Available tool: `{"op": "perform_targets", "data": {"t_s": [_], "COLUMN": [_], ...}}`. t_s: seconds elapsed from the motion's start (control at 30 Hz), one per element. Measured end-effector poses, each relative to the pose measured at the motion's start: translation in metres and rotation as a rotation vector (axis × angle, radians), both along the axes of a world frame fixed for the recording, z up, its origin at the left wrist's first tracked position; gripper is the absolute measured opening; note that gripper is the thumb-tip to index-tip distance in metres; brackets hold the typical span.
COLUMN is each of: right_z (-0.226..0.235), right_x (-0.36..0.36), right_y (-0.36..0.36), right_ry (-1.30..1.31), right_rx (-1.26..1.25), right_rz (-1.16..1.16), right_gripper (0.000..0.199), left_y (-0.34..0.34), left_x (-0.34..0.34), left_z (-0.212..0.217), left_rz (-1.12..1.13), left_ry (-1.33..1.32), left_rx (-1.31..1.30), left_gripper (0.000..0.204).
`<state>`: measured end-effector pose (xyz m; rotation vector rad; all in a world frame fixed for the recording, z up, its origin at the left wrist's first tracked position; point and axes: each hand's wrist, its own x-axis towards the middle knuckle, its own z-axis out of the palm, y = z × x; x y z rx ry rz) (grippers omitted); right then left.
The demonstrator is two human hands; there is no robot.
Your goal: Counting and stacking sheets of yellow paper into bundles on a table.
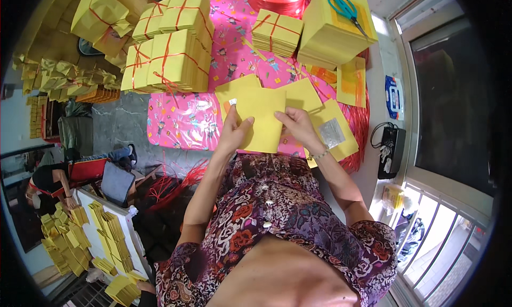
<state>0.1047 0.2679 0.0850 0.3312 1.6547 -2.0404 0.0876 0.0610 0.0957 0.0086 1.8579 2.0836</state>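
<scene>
Yellow paper pc (262,126), held up over nr edge of bench (181,123) w/ pink cartoon-print cover, just in front of floral shirt (266,200). L hand (232,130) at its L edge: thumb flat on face, other fingers mostly hidden behind, pinching. R hand (300,126) at R edge: fingers bent, pinching paper nr upper part; bead bracelet (319,156) on R wrist.

Under & around it: more loose yellow pcs, incl. one w/ silver patch (332,132) by R wrist, another (303,94) just behind R hand, one more (234,87) beyond L hand.

Further back, L: red-tied yellow bundles (176,61), stacked. Back ctr: smaller tied bundle (276,32), nr red ribbon coil (277,0). Back R: tall yellow stack (328,35), teal-handled scissors (346,11) on top. Down R side of bench: loose red strands (360,128).

Far lower L: co-worker (48,178) nr white table w/ yellow piles (113,237).
</scene>
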Motion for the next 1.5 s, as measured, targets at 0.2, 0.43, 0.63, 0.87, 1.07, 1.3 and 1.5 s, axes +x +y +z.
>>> {"op": "perform_targets", "data": {"t_s": [0.2, 0.43, 0.63, 0.87, 1.07, 1.3, 1.5], "right_z": [-0.017, -0.021, -0.024, -0.023, -0.019, -0.061, -0.089], "right_x": [0.025, 0.047, 0.055, 0.050, 0.009, -0.028, -0.031], "right_y": [-0.019, -0.031, -0.031, -0.022, 0.026, 0.079, 0.101], "right_ry": [0.062, -0.040, -0.157, -0.213, -0.092, 0.049, -0.020], "right_rx": [0.049, 0.087, -0.027, -0.038, -0.016, 0.162, 0.227], "right_rz": [-0.007, 0.067, 0.017, 0.103, -0.054, -0.312, -0.432], "right_gripper": [0.031, 0.034, 0.032, 0.033, 0.027, 0.029, 0.029], "left_y": [-0.009, -0.019, -0.018, -0.012, -0.004, 0.029, 0.067], "left_x": [0.002, -0.001, -0.016, -0.024, -0.042, -0.106, -0.118], "left_z": [-0.007, -0.022, -0.030, -0.024, -0.028, -0.061, -0.116], "left_rz": [-0.006, -0.036, -0.023, -0.078, -0.348, -0.503, -0.226], "left_ry": [-0.101, -0.096, -0.027, -0.048, -0.012, -0.188, -0.164], "left_rx": [-0.014, 0.007, -0.026, -0.124, -0.094, -0.194, -0.183], "left_gripper": [0.054, 0.048, 0.047, 0.045, 0.044, 0.039, 0.044]}}
